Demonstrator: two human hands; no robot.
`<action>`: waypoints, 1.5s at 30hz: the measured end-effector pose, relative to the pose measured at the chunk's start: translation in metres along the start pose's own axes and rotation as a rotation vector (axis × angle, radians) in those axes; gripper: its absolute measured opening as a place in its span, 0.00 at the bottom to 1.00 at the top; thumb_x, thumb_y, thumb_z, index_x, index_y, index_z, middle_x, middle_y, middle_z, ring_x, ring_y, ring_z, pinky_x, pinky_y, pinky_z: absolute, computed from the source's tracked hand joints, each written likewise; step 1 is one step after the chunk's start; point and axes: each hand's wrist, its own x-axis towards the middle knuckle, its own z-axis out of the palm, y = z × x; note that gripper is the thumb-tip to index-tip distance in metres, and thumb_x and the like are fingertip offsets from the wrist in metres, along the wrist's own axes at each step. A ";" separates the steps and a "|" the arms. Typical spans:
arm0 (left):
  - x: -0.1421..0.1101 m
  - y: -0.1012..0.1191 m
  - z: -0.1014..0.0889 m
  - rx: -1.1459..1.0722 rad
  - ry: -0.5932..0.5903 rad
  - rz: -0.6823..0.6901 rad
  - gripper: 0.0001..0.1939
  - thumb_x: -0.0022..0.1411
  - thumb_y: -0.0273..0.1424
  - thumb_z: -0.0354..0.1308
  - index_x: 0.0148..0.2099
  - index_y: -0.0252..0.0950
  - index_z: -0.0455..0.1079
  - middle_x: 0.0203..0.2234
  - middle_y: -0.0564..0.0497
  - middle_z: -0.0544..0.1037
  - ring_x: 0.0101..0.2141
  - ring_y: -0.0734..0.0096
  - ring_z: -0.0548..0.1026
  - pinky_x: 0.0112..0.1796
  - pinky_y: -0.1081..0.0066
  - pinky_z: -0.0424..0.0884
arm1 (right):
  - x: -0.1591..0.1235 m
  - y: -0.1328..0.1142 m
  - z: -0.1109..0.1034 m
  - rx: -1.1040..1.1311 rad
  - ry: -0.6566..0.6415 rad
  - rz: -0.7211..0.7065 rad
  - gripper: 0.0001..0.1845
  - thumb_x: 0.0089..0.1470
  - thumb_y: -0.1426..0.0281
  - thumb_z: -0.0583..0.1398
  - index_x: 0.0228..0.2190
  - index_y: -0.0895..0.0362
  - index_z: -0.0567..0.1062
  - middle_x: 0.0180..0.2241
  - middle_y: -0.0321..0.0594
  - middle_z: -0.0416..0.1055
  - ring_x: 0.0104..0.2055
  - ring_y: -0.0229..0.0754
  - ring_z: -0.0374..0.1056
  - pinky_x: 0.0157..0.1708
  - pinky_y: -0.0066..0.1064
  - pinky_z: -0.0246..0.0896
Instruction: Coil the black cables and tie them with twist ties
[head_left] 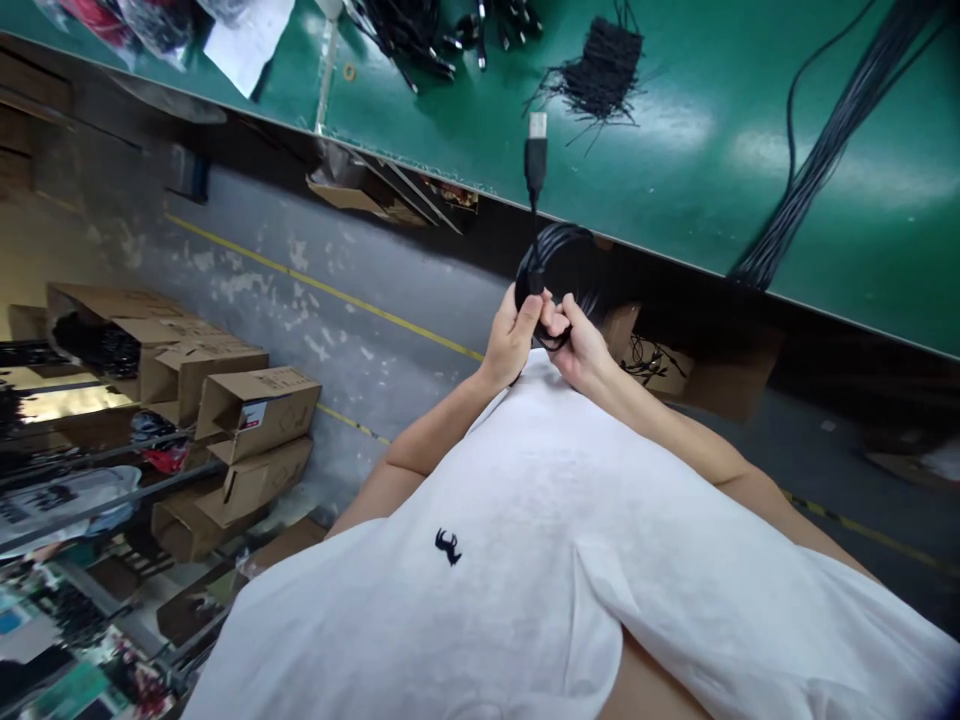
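A black USB cable is wound into a round coil just off the front edge of the green table. Its USB plug, with a bare metal tip, points up and away from me over the table edge. My left hand is closed around the coil's left side, thumb pressed on the cable. Close beside it, my right hand has its fingers curled at the lower part of the coil, pinching the cable there. The fingertips of both hands nearly meet, and small details between them are hidden.
On the green table lie a pile of short black ties, a bundle of black cables and long straight cables hanging over the edge. A cardboard box stands below. More cardboard boxes are stacked at left.
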 end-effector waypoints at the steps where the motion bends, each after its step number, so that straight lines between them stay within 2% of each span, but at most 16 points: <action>1: 0.003 -0.003 0.001 0.002 0.017 0.035 0.17 0.65 0.47 0.58 0.39 0.38 0.66 0.24 0.57 0.67 0.27 0.78 0.70 0.35 0.74 0.69 | 0.004 0.000 0.007 0.053 0.018 -0.010 0.22 0.62 0.58 0.59 0.23 0.55 0.59 0.15 0.24 0.49 0.17 0.27 0.50 0.22 0.20 0.57; 7: 0.004 -0.009 0.003 -0.116 0.074 0.122 0.18 0.65 0.48 0.56 0.37 0.38 0.65 0.23 0.58 0.65 0.26 0.79 0.68 0.39 0.73 0.69 | 0.013 -0.017 0.021 0.135 0.046 0.032 0.20 0.63 0.57 0.59 0.26 0.54 0.60 0.12 0.21 0.44 0.14 0.28 0.47 0.18 0.19 0.55; 13: 0.001 0.005 0.006 -0.180 0.035 0.009 0.16 0.66 0.42 0.59 0.33 0.36 0.64 0.22 0.58 0.63 0.24 0.81 0.65 0.33 0.75 0.68 | 0.018 -0.011 0.023 0.002 0.073 0.026 0.18 0.63 0.62 0.58 0.26 0.55 0.59 0.14 0.22 0.45 0.13 0.27 0.44 0.15 0.19 0.47; 16: 0.001 0.022 -0.008 -0.198 -0.031 -0.135 0.18 0.67 0.42 0.57 0.31 0.36 0.62 0.18 0.61 0.56 0.18 0.83 0.57 0.27 0.77 0.65 | 0.019 -0.019 0.015 -0.349 0.010 -0.120 0.15 0.57 0.64 0.63 0.28 0.55 0.62 0.17 0.23 0.51 0.16 0.28 0.47 0.17 0.20 0.51; 18: 0.001 0.031 -0.021 -0.192 -0.156 -0.303 0.18 0.66 0.42 0.59 0.30 0.35 0.62 0.17 0.63 0.53 0.16 0.84 0.53 0.24 0.78 0.63 | 0.017 -0.033 0.007 -0.723 -0.059 -0.421 0.12 0.53 0.65 0.65 0.36 0.54 0.68 0.24 0.28 0.64 0.21 0.31 0.58 0.24 0.24 0.60; 20: 0.001 0.037 -0.032 -0.183 -0.279 -0.438 0.18 0.65 0.42 0.61 0.30 0.34 0.63 0.16 0.63 0.53 0.16 0.85 0.52 0.22 0.78 0.62 | 0.012 -0.051 0.000 -1.169 -0.149 -0.706 0.20 0.52 0.65 0.65 0.47 0.53 0.70 0.36 0.36 0.73 0.32 0.37 0.69 0.33 0.29 0.65; 23: 0.003 0.037 -0.040 -0.195 -0.344 -0.527 0.20 0.64 0.44 0.61 0.30 0.34 0.62 0.17 0.63 0.53 0.15 0.85 0.51 0.21 0.79 0.62 | -0.003 -0.071 -0.002 -1.764 -0.237 -0.774 0.21 0.61 0.62 0.58 0.54 0.56 0.69 0.44 0.44 0.75 0.42 0.46 0.72 0.40 0.34 0.65; 25: 0.005 0.034 -0.040 -0.199 -0.350 -0.564 0.20 0.63 0.45 0.61 0.30 0.34 0.62 0.17 0.63 0.53 0.15 0.86 0.51 0.21 0.79 0.61 | -0.015 -0.078 -0.001 -2.046 -0.171 -0.774 0.20 0.65 0.62 0.53 0.53 0.58 0.71 0.42 0.48 0.76 0.41 0.49 0.73 0.38 0.36 0.65; 27: 0.009 0.029 -0.038 -0.183 -0.357 -0.587 0.21 0.61 0.46 0.63 0.31 0.34 0.61 0.17 0.64 0.53 0.15 0.86 0.51 0.20 0.80 0.60 | -0.026 -0.081 0.003 -2.210 -0.089 -0.892 0.21 0.65 0.62 0.53 0.54 0.59 0.71 0.47 0.53 0.74 0.45 0.53 0.72 0.41 0.40 0.66; 29: 0.015 0.026 -0.035 -0.153 -0.385 -0.593 0.23 0.58 0.47 0.66 0.31 0.34 0.61 0.17 0.63 0.54 0.16 0.86 0.52 0.20 0.80 0.59 | -0.029 -0.085 0.006 -2.245 -0.185 -1.064 0.24 0.64 0.63 0.55 0.59 0.57 0.68 0.56 0.54 0.69 0.55 0.55 0.67 0.52 0.46 0.62; 31: 0.022 0.025 -0.031 -0.131 -0.412 -0.586 0.24 0.56 0.47 0.67 0.31 0.34 0.62 0.17 0.62 0.56 0.17 0.86 0.54 0.20 0.80 0.59 | -0.022 -0.092 0.010 -2.211 -0.473 -1.147 0.25 0.65 0.66 0.53 0.62 0.53 0.65 0.60 0.50 0.66 0.61 0.53 0.62 0.62 0.51 0.52; 33: 0.030 0.027 -0.026 -0.126 -0.413 -0.584 0.23 0.57 0.49 0.65 0.32 0.34 0.63 0.18 0.61 0.57 0.17 0.85 0.55 0.21 0.80 0.60 | -0.007 -0.102 0.013 -2.168 -0.766 -1.110 0.24 0.66 0.70 0.49 0.61 0.52 0.67 0.58 0.47 0.69 0.60 0.49 0.63 0.64 0.52 0.48; 35: 0.036 0.031 -0.020 -0.139 -0.371 -0.576 0.23 0.60 0.50 0.62 0.34 0.32 0.66 0.18 0.60 0.58 0.17 0.84 0.55 0.21 0.79 0.60 | 0.009 -0.113 0.016 -2.122 -0.905 -1.036 0.24 0.66 0.71 0.47 0.60 0.56 0.68 0.57 0.49 0.70 0.58 0.49 0.65 0.63 0.50 0.52; 38: 0.041 0.038 -0.017 -0.153 -0.344 -0.533 0.23 0.63 0.49 0.59 0.38 0.30 0.70 0.19 0.57 0.62 0.18 0.82 0.57 0.22 0.77 0.63 | 0.023 -0.126 0.017 -2.053 -0.930 -0.958 0.24 0.66 0.71 0.47 0.60 0.57 0.67 0.59 0.51 0.68 0.58 0.50 0.65 0.58 0.48 0.57; 42: 0.043 0.044 -0.027 -0.131 -0.434 -0.529 0.21 0.62 0.45 0.62 0.43 0.30 0.73 0.23 0.52 0.69 0.23 0.77 0.66 0.28 0.74 0.68 | 0.026 -0.130 0.019 -2.018 -0.934 -0.902 0.23 0.67 0.69 0.46 0.59 0.56 0.68 0.57 0.50 0.70 0.54 0.49 0.68 0.50 0.44 0.61; 45: 0.043 0.045 -0.033 -0.152 -0.442 -0.589 0.21 0.60 0.45 0.64 0.43 0.30 0.74 0.21 0.55 0.65 0.21 0.79 0.61 0.24 0.75 0.64 | 0.028 -0.129 0.026 -1.989 -0.965 -0.873 0.21 0.66 0.66 0.49 0.57 0.55 0.70 0.56 0.49 0.71 0.54 0.50 0.68 0.49 0.44 0.60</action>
